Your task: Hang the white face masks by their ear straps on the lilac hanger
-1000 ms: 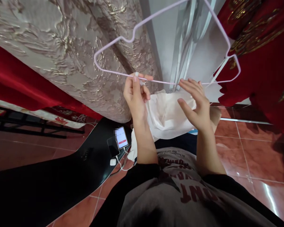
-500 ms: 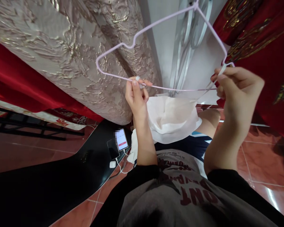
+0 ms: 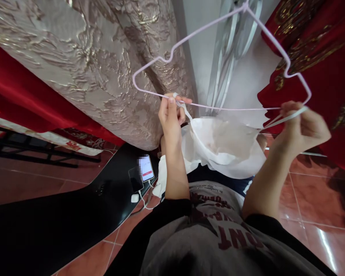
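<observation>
A pale purple clothes hanger (image 3: pixel 207 30) is held up in front of me, hook end at the top. My left hand (image 3: pixel 171 115) is closed on its bottom bar, left of the middle, with a white strap at the fingers. My right hand (image 3: pixel 304 126) pinches another white strap (image 3: pixel 290 116) close to the hanger's right corner; whether the strap loops over that corner is hard to make out. Both straps run down to a thin white garment (image 3: pixel 230 149), which hangs below the bar over my lap.
Left of me, a black bench (image 3: pixel 60 214) bears a lit phone (image 3: pixel 146 168), a dark phone (image 3: pixel 136 180), cables and a small white case (image 3: pixel 135 198). Embossed beige fabric (image 3: pixel 103 57) hangs ahead on the left, red gold-patterned fabric (image 3: pixel 313 76) on the right. Red tiles (image 3: pixel 319 199) cover the floor.
My right hand has moved right and down with the strap, to the hanger's right corner. The hanger has shifted slightly right, and the white garment is spread wider.
</observation>
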A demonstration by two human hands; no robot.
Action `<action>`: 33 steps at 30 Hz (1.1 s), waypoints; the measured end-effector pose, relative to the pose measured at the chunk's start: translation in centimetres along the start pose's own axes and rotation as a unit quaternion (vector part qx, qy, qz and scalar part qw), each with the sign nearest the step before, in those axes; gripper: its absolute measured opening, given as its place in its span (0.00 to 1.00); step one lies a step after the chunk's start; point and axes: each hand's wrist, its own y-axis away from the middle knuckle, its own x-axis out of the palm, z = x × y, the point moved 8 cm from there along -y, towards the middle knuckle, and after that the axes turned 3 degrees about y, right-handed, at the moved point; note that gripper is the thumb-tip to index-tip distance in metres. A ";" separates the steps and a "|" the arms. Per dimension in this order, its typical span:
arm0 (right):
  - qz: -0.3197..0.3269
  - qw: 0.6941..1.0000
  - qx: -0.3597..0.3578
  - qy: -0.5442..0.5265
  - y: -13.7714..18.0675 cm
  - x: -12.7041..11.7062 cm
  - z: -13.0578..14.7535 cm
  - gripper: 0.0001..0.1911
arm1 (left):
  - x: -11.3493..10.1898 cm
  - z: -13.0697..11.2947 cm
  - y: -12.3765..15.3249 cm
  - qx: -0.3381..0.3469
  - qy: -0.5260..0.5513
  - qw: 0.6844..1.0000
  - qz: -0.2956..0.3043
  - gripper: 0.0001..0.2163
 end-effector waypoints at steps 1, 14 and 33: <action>0.054 0.998 -0.005 0.018 0.7 1.1 1.0 0.05 | 0.2 0.1 0.1 -0.005 0.003 1.000 0.002 0.16; 0.331 0.937 -0.011 0.112 4.8 7.2 1.9 0.15 | -6.6 -4.1 -0.5 0.165 -0.053 0.974 -0.145 0.07; 0.323 0.939 -0.023 0.115 4.2 6.4 1.3 0.14 | -4.0 -11.7 -5.6 0.224 -0.154 0.954 0.128 0.22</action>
